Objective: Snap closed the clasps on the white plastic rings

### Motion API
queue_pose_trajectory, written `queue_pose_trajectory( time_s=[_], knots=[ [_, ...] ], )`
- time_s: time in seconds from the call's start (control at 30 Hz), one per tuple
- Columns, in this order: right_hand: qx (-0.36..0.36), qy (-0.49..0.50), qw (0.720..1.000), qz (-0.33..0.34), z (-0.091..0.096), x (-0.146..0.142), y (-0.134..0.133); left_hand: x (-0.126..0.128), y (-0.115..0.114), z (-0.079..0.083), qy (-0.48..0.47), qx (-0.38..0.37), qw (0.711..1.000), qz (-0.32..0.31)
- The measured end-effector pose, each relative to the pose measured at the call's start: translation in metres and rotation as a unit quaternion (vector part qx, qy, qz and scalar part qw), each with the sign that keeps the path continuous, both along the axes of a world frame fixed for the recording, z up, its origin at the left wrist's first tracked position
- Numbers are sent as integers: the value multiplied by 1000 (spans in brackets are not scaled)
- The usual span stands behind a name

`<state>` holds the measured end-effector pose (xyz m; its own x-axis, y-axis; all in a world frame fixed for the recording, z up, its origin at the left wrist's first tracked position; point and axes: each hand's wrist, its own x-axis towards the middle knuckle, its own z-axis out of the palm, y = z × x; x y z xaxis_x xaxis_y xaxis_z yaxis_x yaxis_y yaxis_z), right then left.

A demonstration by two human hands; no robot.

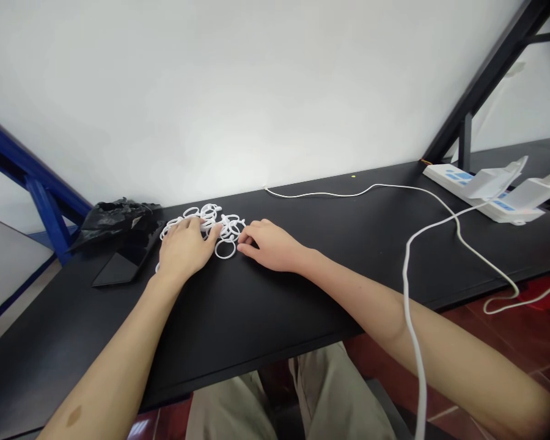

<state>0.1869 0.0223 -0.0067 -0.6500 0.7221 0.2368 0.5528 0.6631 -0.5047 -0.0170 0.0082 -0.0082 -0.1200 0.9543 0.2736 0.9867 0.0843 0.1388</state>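
A loose heap of thin white rings [225, 249], some with small knobs or eyelets on them, lies on the black tabletop. My left hand [182, 247] rests palm down over the left part of the heap, thumb apart from the fingers. It hides several of the rings beneath it. At the heap's right side is my right hand [266, 243], its fingers loosely bent and the thumb apart. Its fingertips come close to the rings; whether they touch one I cannot tell. Nothing shows between the fingers of the right hand.
A dark flat phone-like slab [121, 266] and a crumpled black plastic bag [114, 217] lie left of the heap. A white power strip [476, 194] with plugged-in adapters sits at the far right. One white cable [407, 275] hangs across in front of my right forearm.
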Motion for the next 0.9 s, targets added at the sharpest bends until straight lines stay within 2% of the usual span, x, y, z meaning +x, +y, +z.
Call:
queue_pose_trajectory(
  time_s=[0.2,0.37,0.67,0.77,0.9],
  knots=[
    [-6,1,1000,3,1,1,0,6,-3,4,4,-5,999,49],
    [-4,5,1000,8,0,1,0,10,-6,9,11,8,998,62],
    [6,7,1000,1,-1,0,0,10,-7,8,10,46,998,41],
    [9,-8,1000,-21,0,-1,-1,10,-7,8,8,40,998,41],
    [38,-61,993,-97,0,0,-2,11,-7,10,14,35,998,45]
  ],
)
